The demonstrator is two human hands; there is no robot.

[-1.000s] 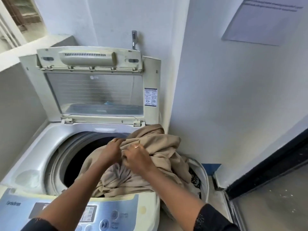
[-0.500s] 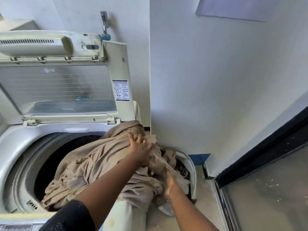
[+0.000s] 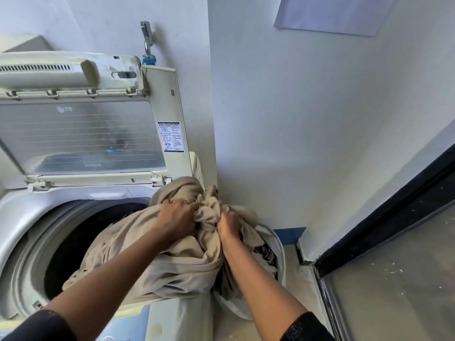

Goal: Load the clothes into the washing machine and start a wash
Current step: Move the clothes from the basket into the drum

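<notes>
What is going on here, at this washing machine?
A person is loading laundry. The left hand and the right hand both grip a beige cloth, bunched above the right edge of the washing machine, whose lid stands open. Part of the cloth hangs into the drum; part trails toward the white basket on the floor, where patterned clothes lie.

worn | your left sleeve (image 3: 37,327) was black, ended well back from your fingers | your right sleeve (image 3: 306,328) was black, faintly speckled | a thin ring (image 3: 186,200) circled one left hand (image 3: 177,219) finger
</notes>
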